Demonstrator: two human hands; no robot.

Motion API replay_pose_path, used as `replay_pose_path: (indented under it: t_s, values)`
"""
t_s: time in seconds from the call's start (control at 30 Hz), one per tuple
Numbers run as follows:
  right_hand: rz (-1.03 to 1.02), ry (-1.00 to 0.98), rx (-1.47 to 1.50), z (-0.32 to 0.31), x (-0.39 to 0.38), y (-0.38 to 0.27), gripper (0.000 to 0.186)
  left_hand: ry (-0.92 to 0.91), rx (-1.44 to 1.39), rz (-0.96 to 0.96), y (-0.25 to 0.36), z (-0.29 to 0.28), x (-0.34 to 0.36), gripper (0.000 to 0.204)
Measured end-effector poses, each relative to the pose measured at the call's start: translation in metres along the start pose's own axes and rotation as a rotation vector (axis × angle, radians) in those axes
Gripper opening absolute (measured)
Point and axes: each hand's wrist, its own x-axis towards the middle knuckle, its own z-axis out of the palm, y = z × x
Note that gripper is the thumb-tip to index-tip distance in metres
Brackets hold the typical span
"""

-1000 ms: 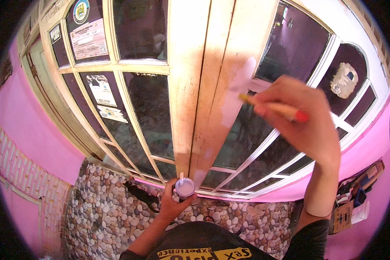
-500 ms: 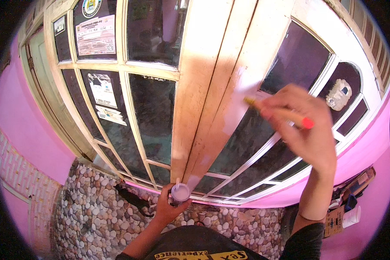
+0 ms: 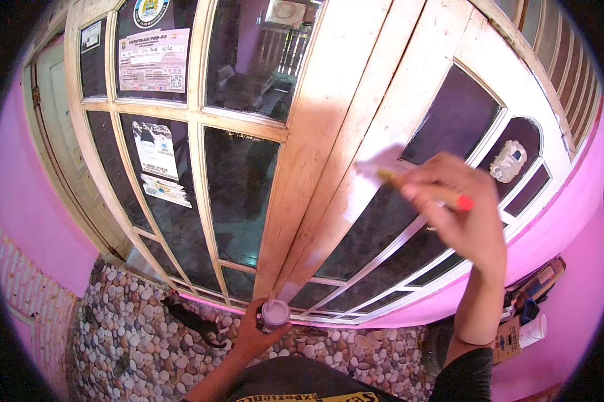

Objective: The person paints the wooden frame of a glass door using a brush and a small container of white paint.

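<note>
My right hand (image 3: 453, 204) is closed round a paintbrush (image 3: 386, 175) with a red-tipped handle. Its bristles touch the wooden stile of the right door leaf (image 3: 382, 124), beside a fresh patch of pale paint (image 3: 362, 194). Low down in front of the door, my left hand (image 3: 254, 335) grips a small clear cup (image 3: 276, 312) of pale, whitish paint. Something like a thin stick stands at the cup's rim. Further right, the leaf's frame is white, while the left door leaf (image 3: 302, 141) shows bare-looking tan wood.
Dark glass panes fill both leaves, with stickers and papers (image 3: 153, 60) on the left one. A black cat (image 3: 191, 318) lies on the pebble-patterned floor (image 3: 121, 335). By the pink wall at right are a cardboard box (image 3: 508, 340) and a white cup (image 3: 533, 329).
My right hand has moved the brush leftward across the stile, toward its inner edge. The view has shifted a little; my left hand still holds the cup at about the same place.
</note>
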Motion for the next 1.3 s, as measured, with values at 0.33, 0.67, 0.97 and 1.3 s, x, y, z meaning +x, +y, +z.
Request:
replay_pose_path:
  t_s: [0.33,0.67,0.97,1.3]
  values:
    - [0.08,0.224,-0.175,-0.001,0.019,-0.011,0.012,-0.036,-0.052,0.04,-0.011,-0.007,0.005,0.077]
    - [0.069,-0.152,-0.043,0.019,-0.006,0.004,0.014,-0.115,-0.126,-0.043,-0.007,-0.014,0.009,0.081]
    - [0.267,0.199,-0.068,-0.035,0.023,-0.028,0.011,-0.137,-0.114,-0.071,0.0,-0.016,0.01,0.081]
    - [0.111,-0.223,0.008,0.036,-0.016,0.003,0.013,-0.065,-0.059,0.063,-0.013,-0.011,0.003,0.077]
